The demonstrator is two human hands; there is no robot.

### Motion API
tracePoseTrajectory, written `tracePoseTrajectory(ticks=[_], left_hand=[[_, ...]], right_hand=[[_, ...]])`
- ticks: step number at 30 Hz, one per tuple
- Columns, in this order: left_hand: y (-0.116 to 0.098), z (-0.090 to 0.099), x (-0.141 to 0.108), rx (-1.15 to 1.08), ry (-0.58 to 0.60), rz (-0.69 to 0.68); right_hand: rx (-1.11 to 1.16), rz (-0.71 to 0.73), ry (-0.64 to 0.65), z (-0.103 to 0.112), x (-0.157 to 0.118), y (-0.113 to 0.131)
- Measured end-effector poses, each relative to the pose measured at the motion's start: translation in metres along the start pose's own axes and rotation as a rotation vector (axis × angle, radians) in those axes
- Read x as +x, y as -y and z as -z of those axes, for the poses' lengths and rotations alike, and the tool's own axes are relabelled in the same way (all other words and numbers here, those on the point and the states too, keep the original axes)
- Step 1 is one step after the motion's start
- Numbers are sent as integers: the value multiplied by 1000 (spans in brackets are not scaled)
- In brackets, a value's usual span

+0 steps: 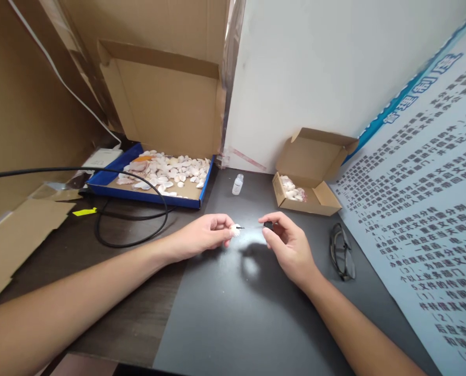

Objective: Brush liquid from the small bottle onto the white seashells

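My left hand (211, 233) pinches a small white shell (235, 230) between thumb and fingers above the grey mat. My right hand (286, 241) grips the black cap (268, 225) of a thin applicator brush. The brush's clear stem points left, and its dark tip is at the shell. Behind both hands, a small clear bottle (237, 184) with a white label stands uncapped on the mat.
A blue-rimmed box (166, 201) of shells sits at the back left, near a looped black cable (131, 244). At the back right is a small open carton (309, 208) holding shells. Glasses (341, 253) lie to the right of my right hand.
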State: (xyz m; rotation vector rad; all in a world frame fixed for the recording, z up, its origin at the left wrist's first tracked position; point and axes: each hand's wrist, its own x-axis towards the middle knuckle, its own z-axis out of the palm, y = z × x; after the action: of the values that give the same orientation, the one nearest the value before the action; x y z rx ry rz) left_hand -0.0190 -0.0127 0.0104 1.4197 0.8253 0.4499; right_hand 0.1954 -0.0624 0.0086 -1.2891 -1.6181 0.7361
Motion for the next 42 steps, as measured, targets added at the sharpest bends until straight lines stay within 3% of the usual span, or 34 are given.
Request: tracePoseTrajectory(ticks=[10,18,35,42], left_hand=[[0,3,-2,46,40,5],[-4,-5,-3,87,-10,-35],[0,-7,-4,173,-14,-65],[2,-6,-4,175,7,-29]], right_hand=[[-45,14,-19,1,1,0],[59,-89,30,-1,-1,1],[16,-58,-39,-2,1,1],[256,-206,28,-4,2,-5]])
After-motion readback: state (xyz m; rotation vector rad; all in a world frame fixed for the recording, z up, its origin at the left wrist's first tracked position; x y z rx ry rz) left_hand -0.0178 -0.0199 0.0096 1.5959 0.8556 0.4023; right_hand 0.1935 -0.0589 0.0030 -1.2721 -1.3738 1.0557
